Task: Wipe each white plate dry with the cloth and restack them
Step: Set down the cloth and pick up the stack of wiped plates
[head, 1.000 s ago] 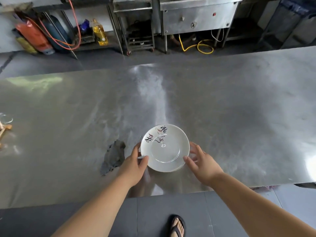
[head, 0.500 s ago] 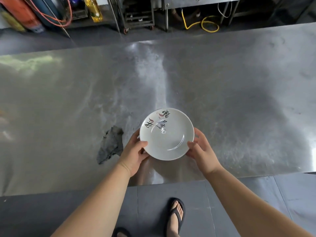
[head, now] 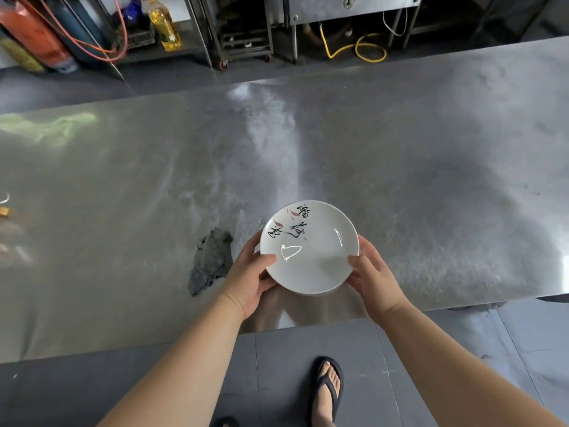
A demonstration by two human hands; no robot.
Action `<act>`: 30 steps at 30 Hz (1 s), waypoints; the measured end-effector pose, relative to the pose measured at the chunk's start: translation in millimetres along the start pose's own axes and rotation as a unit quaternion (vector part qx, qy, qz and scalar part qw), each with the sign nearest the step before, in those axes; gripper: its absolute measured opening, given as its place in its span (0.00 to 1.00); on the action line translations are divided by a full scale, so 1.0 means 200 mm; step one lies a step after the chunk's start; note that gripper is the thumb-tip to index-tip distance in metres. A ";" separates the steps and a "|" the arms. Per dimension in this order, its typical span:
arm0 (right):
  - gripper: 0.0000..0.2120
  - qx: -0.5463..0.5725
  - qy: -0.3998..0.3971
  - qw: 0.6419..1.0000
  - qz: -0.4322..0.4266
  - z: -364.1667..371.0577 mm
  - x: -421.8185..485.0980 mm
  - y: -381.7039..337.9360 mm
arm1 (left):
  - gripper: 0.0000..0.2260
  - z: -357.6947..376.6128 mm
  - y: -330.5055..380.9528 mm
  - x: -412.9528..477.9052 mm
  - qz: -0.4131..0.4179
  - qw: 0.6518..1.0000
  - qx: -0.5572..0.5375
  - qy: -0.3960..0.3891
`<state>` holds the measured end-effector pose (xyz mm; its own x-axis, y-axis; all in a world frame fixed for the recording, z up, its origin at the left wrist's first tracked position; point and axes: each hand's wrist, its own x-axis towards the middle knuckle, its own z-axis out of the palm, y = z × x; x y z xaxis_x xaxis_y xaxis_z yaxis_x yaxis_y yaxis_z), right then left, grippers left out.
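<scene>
A white plate with black and red brush marks on its far left part is held face up above the near edge of the steel table. My left hand grips its left rim, thumb on top. My right hand grips the right rim, thumb on the edge. A crumpled grey cloth lies on the table just left of my left hand, untouched. No other plates show; whether more sit under this one is hidden.
The table's near edge runs just under my wrists. Small bits lie at the far left edge. Beyond the table stand gas cylinders, an oil bottle and a yellow hose.
Both hands closed on the plate's rim and lifted it off the table toward me. The cloth stayed where it was.
</scene>
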<state>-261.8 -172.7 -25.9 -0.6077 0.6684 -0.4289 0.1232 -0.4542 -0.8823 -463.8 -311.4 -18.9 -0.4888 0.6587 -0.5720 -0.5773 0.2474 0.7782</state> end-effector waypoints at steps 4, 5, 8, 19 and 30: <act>0.27 -0.005 -0.004 1.000 0.000 0.09 -0.17 0.03 | 0.33 -0.11 -0.05 -0.15 0.011 1.000 0.004 -0.002; 0.26 -0.008 -0.003 1.000 -0.005 0.12 -0.23 0.04 | 0.34 -0.16 -0.06 -0.20 0.016 1.000 0.003 -0.006; 0.28 -0.020 -0.008 1.000 -0.022 0.23 -0.37 0.09 | 0.35 -0.30 -0.08 -0.35 0.036 0.999 0.021 -0.024; 0.30 0.029 -0.043 0.998 -0.022 0.85 -0.99 0.54 | 0.35 -1.10 -0.20 -1.02 0.097 0.990 0.084 -0.065; 0.34 0.039 -0.088 0.993 0.062 1.16 -1.22 0.98 | 0.38 -1.61 -0.56 -1.31 0.089 0.991 0.098 -0.006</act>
<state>-271.5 -561.7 -49.2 -0.7204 0.4935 -0.4874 0.1486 -0.5765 -0.8035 -481.5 -740.8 -40.1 -0.5622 0.7129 -0.4191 -0.3448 0.2585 0.9024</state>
